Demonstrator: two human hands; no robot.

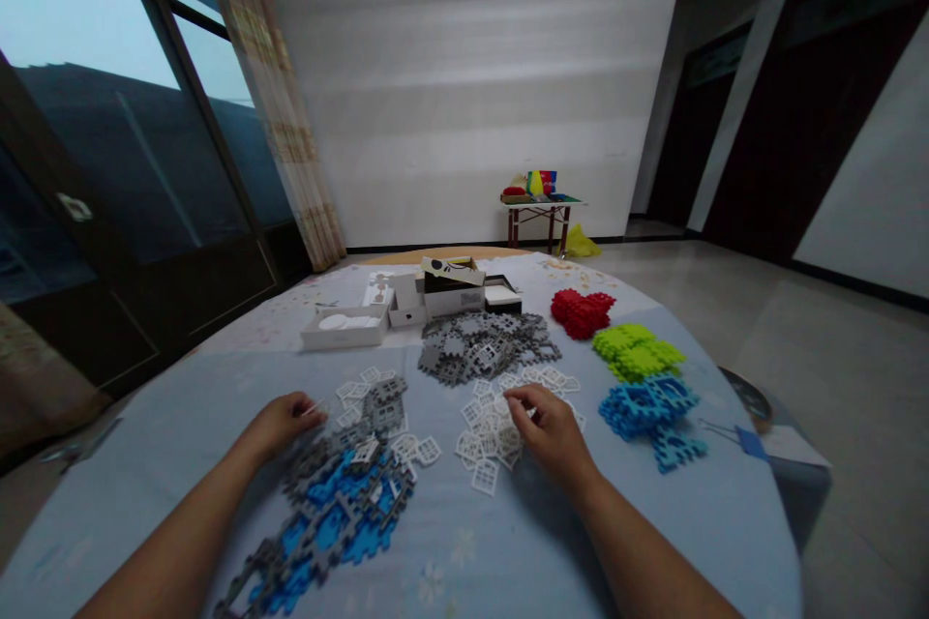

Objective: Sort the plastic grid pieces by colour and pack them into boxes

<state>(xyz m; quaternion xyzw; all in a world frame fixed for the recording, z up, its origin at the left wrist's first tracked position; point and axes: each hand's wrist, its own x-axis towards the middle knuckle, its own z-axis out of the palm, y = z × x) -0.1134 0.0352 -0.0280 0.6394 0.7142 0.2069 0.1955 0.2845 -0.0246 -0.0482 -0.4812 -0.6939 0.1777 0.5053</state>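
Note:
My left hand (290, 418) is closed in a pinch, with a thin white plastic piece (317, 405) at its fingertips. It hovers at the left of a heap of grey and blue interlocking building pieces (330, 527), among which several small white window frames (415, 450) lie. My right hand (550, 427) has its fingers curled together at the right side of a pile of white window frames (486, 433); whatever is between the fingertips is hidden. Just behind that pile spreads a larger heap of grey interlocking pieces (483, 345).
Red (583, 313), lime green (637, 353) and blue interlocking pieces (647, 406) form stacks at the right. White trays and boxes (344, 329) stand behind the heaps. The round table has a pale cloth (471, 566). Beside its right edge is a grey surface (802, 484).

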